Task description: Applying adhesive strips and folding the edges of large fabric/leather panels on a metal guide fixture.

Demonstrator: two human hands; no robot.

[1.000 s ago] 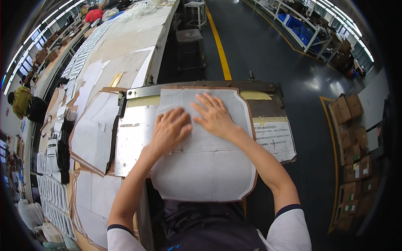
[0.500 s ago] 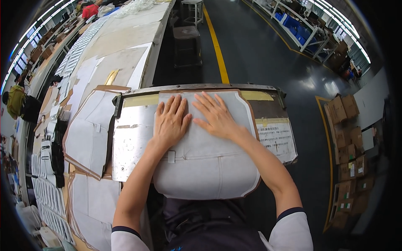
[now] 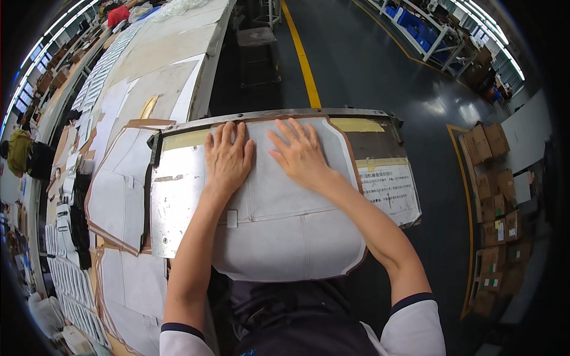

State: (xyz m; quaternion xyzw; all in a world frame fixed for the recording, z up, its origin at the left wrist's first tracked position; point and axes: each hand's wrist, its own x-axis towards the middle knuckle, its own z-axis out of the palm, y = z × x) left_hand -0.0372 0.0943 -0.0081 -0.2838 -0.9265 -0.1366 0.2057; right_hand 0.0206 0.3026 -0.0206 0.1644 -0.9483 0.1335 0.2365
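A light grey stitched panel with a brown edge lies in front of me on a small metal-topped work surface. Its near end hangs over the front edge, towards my lap. Both hands press flat near the panel's far edge. My left hand rests at the panel's left side, fingers stretched away from me. To its right, my right hand lies with fingers spread. Neither hand grips anything. A small pale tab sticks out by the cross seam, below my left wrist. The panel's underside is hidden.
Stacks of similar grey panels lie on the left. A long covered table runs away beyond them. A printed sheet is fixed at the work surface's right. Cardboard boxes stand farther right, and a stool ahead.
My hands have moved slightly apart, the left one to the left along the panel. The whole view has shifted a little. Both hands stay flat on the panel.
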